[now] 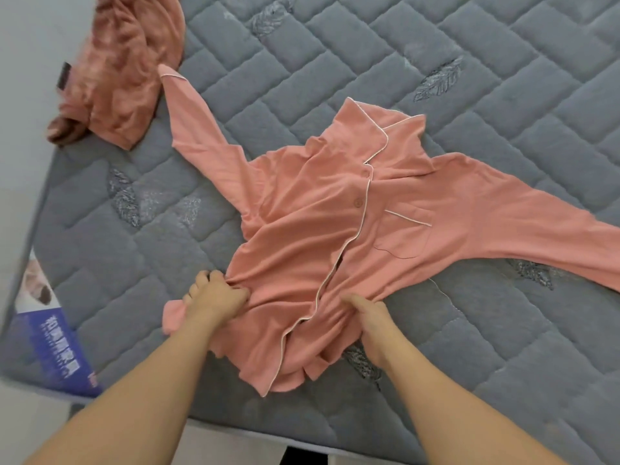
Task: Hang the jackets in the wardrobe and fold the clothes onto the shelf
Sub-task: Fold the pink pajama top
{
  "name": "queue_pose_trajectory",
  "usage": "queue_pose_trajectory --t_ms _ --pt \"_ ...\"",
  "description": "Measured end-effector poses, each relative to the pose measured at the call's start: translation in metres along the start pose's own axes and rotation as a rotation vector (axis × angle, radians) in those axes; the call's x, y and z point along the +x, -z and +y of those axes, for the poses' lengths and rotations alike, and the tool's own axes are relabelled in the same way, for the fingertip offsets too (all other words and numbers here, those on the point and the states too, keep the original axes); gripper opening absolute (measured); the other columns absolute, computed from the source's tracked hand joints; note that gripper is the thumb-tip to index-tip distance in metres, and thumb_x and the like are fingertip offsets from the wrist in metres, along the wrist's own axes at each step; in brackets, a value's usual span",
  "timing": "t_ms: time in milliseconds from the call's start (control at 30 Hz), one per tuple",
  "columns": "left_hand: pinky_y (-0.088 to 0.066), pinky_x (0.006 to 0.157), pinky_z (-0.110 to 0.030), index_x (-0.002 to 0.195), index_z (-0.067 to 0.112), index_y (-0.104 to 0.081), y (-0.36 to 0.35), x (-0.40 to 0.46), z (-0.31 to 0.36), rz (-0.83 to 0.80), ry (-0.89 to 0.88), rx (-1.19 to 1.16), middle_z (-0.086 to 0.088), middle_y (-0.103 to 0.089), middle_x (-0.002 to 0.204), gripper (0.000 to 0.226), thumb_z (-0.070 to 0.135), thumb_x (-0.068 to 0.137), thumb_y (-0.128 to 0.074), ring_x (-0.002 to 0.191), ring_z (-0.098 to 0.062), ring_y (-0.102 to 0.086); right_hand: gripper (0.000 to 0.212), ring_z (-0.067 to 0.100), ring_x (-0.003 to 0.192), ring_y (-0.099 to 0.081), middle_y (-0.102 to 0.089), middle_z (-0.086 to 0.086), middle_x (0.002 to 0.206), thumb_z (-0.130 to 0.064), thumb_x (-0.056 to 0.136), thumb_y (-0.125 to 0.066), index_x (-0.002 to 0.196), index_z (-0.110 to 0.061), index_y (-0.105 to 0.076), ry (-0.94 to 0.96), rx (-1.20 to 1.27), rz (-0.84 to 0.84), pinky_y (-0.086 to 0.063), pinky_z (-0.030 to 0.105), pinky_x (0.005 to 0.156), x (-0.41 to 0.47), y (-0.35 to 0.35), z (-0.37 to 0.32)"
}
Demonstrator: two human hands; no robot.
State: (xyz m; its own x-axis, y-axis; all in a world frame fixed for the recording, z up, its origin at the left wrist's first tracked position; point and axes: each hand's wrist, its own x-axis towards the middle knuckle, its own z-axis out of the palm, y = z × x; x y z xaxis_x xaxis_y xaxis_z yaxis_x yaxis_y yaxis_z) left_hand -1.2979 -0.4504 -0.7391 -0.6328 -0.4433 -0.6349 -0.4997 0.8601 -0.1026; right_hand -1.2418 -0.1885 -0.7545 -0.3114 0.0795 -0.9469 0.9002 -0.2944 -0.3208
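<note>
the right sleeve of the salmon-pink button-front pyjama shirt with white piping (pixel 335 229) runs off the right edge of the frame, so its cuff is out of sight. the shirt's lower hem is bunched and rumpled near the hands, hiding how it lies underneath. the print on the blue label (pixel 57 360) at the corner of the grey quilted mattress (pixel 503 95) is too blurred to read. the shirt lies face up on the mattress, collar away from the person, a chest pocket showing, its left sleeve stretched toward the crumpled rust-pink garment (pixel 124 68) at the mattress's far left corner. the left hand (pixel 216 297) grips a fold of the shirt's lower left side, fingers curled into the cloth. the right hand (pixel 369 313) clutches gathered fabric beside the button placket.
</note>
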Motion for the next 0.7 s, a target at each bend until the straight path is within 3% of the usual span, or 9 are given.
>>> queue_pose_trajectory --t_ms 33,100,167,233,300,400,500,633,700 --pt "-0.039 0.100 -0.040 0.110 0.018 -0.062 0.004 0.003 -0.006 -0.045 -0.061 -0.023 -0.011 -0.046 0.133 0.041 0.044 0.079 -0.057 0.123 -0.035 -0.046 0.076 0.027 0.096 -0.068 -0.070 0.017 0.102 -0.045 0.056 -0.080 0.118 -0.005 -0.059 -0.030 -0.096 -0.058 -0.054 0.039 0.087 -0.004 -0.003 0.007" --pt "-0.047 0.073 -0.035 0.074 0.018 -0.060 0.011 0.004 -0.016 -0.116 -0.196 -0.166 -0.009 -0.061 0.092 0.021 0.039 0.072 -0.056 0.090 -0.032 -0.062 0.066 0.027 0.094 -0.069 -0.072 0.014 0.099 -0.039 0.063 -0.080 0.118 -0.007 -0.060 -0.058 -0.217 -0.131 -0.055 0.040 0.087 -0.009 -0.007 0.018" --pt "-0.045 0.060 -0.033 0.066 0.017 -0.053 0.018 0.001 -0.028 -0.207 -0.242 -0.321 -0.002 -0.059 0.065 0.022 0.038 0.066 -0.057 0.065 -0.026 -0.058 0.066 0.026 0.096 -0.069 -0.074 0.008 0.101 -0.036 0.058 -0.082 0.116 -0.010 -0.063 -0.088 -0.246 -0.185 -0.056 0.041 0.090 -0.014 -0.009 0.024" --pt "-0.049 0.064 -0.031 0.081 0.019 -0.062 0.019 -0.006 -0.041 -0.382 -0.221 -0.384 -0.001 -0.067 0.077 0.028 0.042 0.066 -0.067 0.069 -0.021 -0.061 0.077 0.029 0.098 -0.069 -0.074 0.008 0.104 -0.043 0.047 -0.086 0.114 -0.011 -0.066 -0.075 -0.281 -0.206 -0.055 0.046 0.091 -0.018 -0.009 0.026" --pt "-0.048 0.059 -0.024 0.097 0.022 -0.068 0.015 -0.019 -0.053 -0.575 -0.212 -0.283 -0.004 -0.071 0.091 0.030 0.035 0.069 -0.074 0.071 -0.018 -0.061 0.085 0.034 0.097 -0.069 -0.073 0.013 0.105 -0.045 0.040 -0.089 0.113 -0.008 -0.066 -0.057 -0.267 -0.200 -0.057 0.048 0.087 -0.024 -0.008 0.025" --pt "-0.051 0.066 -0.025 0.088 0.018 -0.076 0.005 -0.037 -0.068 -0.604 -0.221 -0.188 -0.001 -0.075 0.087 0.029 0.027 0.062 -0.069 0.077 -0.017 -0.067 0.067 0.027 0.078 -0.067 -0.071 0.012 0.093 -0.038 0.053 -0.084 0.108 -0.003 -0.067 0.014 -0.171 -0.169 -0.052 0.035 0.062 -0.043 -0.001 0.022" --pt "-0.046 0.073 -0.032 0.087 0.009 -0.074 0.005 -0.066 -0.075 -0.608 -0.198 -0.564 -0.003 -0.075 0.089 0.029 0.026 0.067 -0.062 0.080 -0.025 -0.063 0.036 0.026 0.071 -0.062 -0.069 0.011 0.084 -0.030 0.081 -0.069 0.105 -0.004 -0.066 0.041 -0.082 -0.159 -0.044 0.033 0.060 -0.061 0.013 0.021" --pt "-0.044 0.074 -0.035 0.114 0.010 -0.070 0.002 -0.097 -0.079 -0.509 -0.071 -1.141 -0.010 -0.071 0.098 0.067 0.017 0.049 -0.053 0.085 -0.026 -0.059 0.033 0.032 0.081 -0.067 -0.074 0.014 0.088 -0.039 0.088 -0.060 0.094 -0.008 -0.070 0.082 -0.050 -0.169 -0.053 0.042 0.070 -0.086 0.034 0.026" --pt "-0.050 0.072 -0.036 0.113 0.005 -0.065 0.007 -0.113 -0.078 -0.495 0.001 -1.256 -0.014 -0.071 0.093 0.054 0.015 0.062 -0.052 0.080 -0.029 -0.062 0.032 0.028 0.080 -0.069 -0.075 0.010 0.085 -0.039 0.087 -0.062 0.094 -0.009 -0.070 0.109 -0.058 -0.159 -0.054 0.038 0.075 -0.098 0.046 0.030"
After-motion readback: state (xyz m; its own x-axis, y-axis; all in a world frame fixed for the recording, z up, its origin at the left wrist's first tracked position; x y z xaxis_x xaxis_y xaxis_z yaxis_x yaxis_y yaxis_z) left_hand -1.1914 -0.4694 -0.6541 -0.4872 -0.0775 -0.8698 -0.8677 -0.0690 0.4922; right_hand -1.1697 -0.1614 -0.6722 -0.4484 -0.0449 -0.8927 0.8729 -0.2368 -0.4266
